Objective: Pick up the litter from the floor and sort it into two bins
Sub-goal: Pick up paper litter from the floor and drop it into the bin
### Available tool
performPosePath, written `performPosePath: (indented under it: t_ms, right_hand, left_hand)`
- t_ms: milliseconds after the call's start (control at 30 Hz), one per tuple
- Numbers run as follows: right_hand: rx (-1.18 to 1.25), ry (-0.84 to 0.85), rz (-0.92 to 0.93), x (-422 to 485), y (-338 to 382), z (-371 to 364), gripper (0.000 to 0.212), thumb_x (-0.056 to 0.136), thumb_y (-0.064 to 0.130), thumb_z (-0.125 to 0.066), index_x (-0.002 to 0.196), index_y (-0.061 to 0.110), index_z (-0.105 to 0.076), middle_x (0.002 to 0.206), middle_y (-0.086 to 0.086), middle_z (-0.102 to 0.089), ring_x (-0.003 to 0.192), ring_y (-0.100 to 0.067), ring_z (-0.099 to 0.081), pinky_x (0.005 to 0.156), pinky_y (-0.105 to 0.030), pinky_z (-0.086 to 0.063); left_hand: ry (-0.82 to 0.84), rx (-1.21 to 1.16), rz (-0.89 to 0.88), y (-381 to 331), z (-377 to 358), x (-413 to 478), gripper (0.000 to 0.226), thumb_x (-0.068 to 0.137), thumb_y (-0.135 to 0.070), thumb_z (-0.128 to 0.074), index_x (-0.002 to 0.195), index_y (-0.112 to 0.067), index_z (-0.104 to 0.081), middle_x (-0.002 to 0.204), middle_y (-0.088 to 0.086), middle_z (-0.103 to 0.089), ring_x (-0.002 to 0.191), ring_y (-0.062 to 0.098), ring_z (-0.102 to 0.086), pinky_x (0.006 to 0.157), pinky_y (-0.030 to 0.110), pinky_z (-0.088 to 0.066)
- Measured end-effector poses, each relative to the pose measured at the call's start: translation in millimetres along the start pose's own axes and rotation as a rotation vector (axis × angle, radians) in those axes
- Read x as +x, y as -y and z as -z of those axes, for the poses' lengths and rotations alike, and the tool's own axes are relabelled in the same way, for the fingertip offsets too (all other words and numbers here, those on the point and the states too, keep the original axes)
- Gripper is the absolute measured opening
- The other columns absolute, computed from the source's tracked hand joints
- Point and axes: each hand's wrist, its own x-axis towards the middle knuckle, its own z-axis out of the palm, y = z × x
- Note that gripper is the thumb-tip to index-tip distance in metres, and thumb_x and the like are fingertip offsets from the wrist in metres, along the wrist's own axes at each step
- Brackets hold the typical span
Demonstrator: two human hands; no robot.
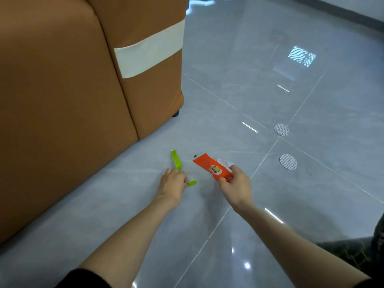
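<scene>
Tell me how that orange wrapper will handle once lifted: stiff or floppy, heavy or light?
Probably floppy: the orange wrapper is a thin flat sheet, pinched at one end by the right hand, so the free end may droop. Likely very light for its size. On the shiny floor it would probably slide if pushed.

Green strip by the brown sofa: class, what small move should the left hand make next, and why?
Probably lift the left hand straight up so the green strip clears the floor. Its fingers curl round the strip's middle, with both ends sticking out, and the right hand holds the orange packet. No bin shows in this view, so carrying comes afterwards.
</scene>
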Motion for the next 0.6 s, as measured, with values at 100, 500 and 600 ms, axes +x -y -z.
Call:
performPosePath:
  t_ms: [100,500,600]
  right_hand:
    - [0.061,-0.04,-0.054,-5.9,2.7,-0.7,0.027,0.084,0.016,-0.061,0.11,0.013,-0.063,0.097,-0.002,-0.067,0.072,-0.013,-0.057,0.061,-0.017,-0.039]
    - [0.008,0.038,0.027,-41.6,54.3,25.8,0.018,0.087,0.023,-0.061,0.097,0.009,-0.064,0.122,-0.004,-0.044,0.082,-0.014,-0.052,0.077,-0.023,-0.042]
    - [-0.006,0.094,0.093,-54.1,96.4,42.9,0.029,0.087,0.024,-0.062,0.111,0.007,-0.064,0.115,-0.005,-0.055,0.083,-0.015,-0.053,0.07,-0.019,-0.043]
  left_hand:
    - [-0.065,-0.069,0.033,0.2,-7.1,-14.1,0.013,0.093,-0.019,-0.053,0.1,-0.016,-0.063,0.131,0.01,-0.035,0.124,0.029,-0.033,0.1,0.026,-0.029]
    - [-0.204,-0.565,0.167,-8.9,57.7,-64.3,0.016,0.091,-0.009,-0.055,0.079,-0.017,-0.047,0.092,0.011,-0.064,0.089,0.028,-0.058,0.072,0.032,-0.041]
    - [-0.284,-0.616,0.135,-10.6,99.5,-90.0,0.016,0.091,-0.012,-0.057,0.08,-0.016,-0.046,0.08,-0.001,-0.057,0.077,0.018,-0.053,0.064,0.026,-0.036]
